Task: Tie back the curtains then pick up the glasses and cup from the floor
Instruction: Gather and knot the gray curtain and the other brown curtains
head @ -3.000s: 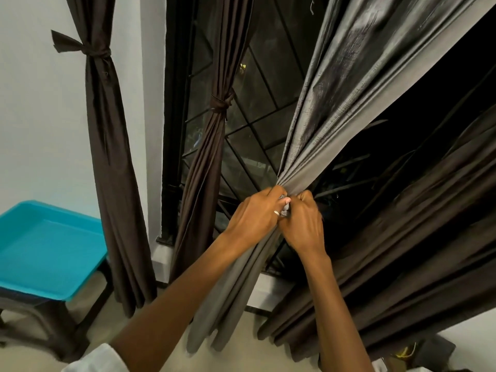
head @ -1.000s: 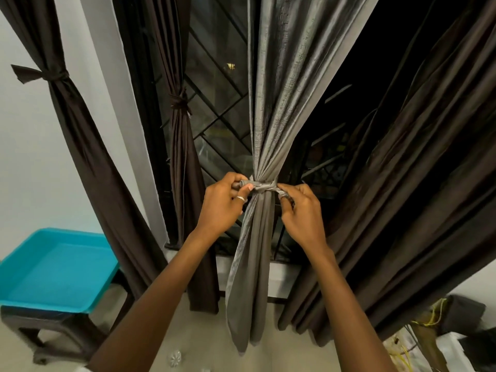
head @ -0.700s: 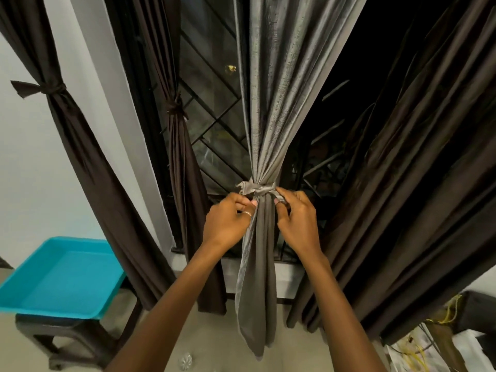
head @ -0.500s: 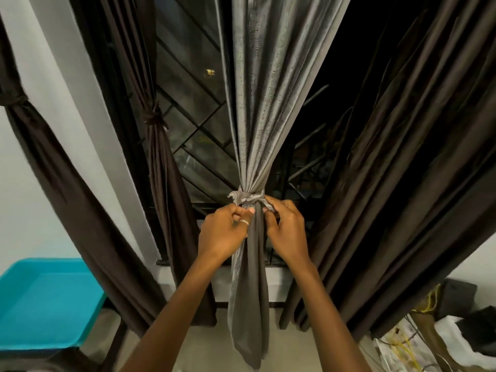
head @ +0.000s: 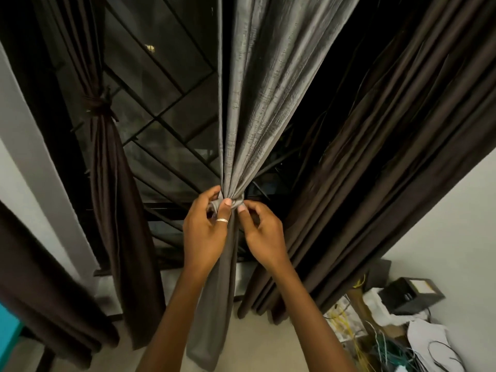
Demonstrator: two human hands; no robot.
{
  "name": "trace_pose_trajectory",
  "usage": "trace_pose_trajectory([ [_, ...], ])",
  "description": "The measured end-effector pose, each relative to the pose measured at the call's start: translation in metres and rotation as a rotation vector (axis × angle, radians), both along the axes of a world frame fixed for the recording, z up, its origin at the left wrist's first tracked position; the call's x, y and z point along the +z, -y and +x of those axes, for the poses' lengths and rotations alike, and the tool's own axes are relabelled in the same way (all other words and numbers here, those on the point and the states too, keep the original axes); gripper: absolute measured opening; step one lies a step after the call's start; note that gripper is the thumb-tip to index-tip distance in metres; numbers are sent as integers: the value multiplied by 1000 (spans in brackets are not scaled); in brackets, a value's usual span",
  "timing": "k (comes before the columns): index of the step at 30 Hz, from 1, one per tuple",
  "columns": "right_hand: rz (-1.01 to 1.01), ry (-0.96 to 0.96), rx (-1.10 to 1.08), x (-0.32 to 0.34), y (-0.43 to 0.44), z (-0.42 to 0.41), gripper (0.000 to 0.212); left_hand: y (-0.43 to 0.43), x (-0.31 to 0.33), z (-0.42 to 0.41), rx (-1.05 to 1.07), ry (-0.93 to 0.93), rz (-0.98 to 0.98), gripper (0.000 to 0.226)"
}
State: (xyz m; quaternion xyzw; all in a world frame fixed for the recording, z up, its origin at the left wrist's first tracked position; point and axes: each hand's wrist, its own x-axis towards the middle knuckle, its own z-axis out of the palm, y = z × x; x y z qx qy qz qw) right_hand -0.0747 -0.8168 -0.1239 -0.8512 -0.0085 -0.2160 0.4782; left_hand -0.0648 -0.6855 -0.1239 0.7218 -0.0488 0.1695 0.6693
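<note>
Both of my grips are closed on the grey tie (head: 233,203) that cinches the grey curtain (head: 257,89) at its narrowest point, mid-view in front of the dark window grille (head: 166,108). My left grip (head: 206,232) presses one digit over the front of the tie and curls the rest behind it, pinching a small loop of the cloth; a thin silver ring (head: 222,220) sits on the pressing digit. My right grip (head: 264,234) nips the tie's right end between thumb tip and forefinger, with the other fingers curled loosely underneath. The grey curtain has a slubbed, faintly shiny weave. It fans out in pleats above the tie and falls below it as one narrow bundle between my forearms, down toward the pale floor (head: 128,355). Left of it hangs a tied brown curtain (head: 112,210) of smoother, satin-like cloth, gathered higher up by its own knotted band (head: 98,104). A second brown drape (head: 40,277) crosses the lower left corner, beside a sliver of teal tray (head: 8,331). To the right, a loose brown curtain (head: 375,170) runs in long diagonal folds against the white wall (head: 442,224). At its foot lie a black box (head: 410,294) and a tangle of yellow and green wires (head: 375,345).
</note>
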Motion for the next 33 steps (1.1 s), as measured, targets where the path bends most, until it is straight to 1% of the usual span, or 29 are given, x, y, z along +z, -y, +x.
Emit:
trace_pose_trajectory([
  [2, 1, 13, -30, -2, -1, 4, 21, 0, -2, 4, -5, 9, -10, 32],
  [6, 8, -40, -24, -3, -2, 10, 17, 0, -2, 7, -25, 1, -31, 34],
  [12, -12, -90, 51, 5, 7, 13, 27, 6, 0, 13, 20, -3, -37, 32],
  [14, -11, -95, 76, 8, 15, 15, 26, 14, 4, 12, 83, -8, -18, 33],
  [17, -5, -106, 114, 13, 31, 18, 26, 30, 10, 8, 237, -13, 8, 44],
  [19, 0, -101, 130, 17, 47, 20, 24, 44, 15, 6, 358, 9, 79, 50],
  [22, -28, -97, 158, 19, 76, 21, 18, 68, 24, 0, 524, 26, 202, 49],
  [24, -42, -104, 166, 18, 101, 21, 16, 90, 30, -5, 574, 23, 252, 42],
  [26, -31, -90, 147, 16, 129, 22, 14, 114, 35, -10, 521, 39, 267, 34],
  [29, 32, -54, 95, 20, 169, 24, 13, 150, 39, -10, 408, 96, 318, 30],
  [33, 67, 26, -2, 30, 218, 30, 15, 194, 48, -8, 291, 126, 277, 26],
])
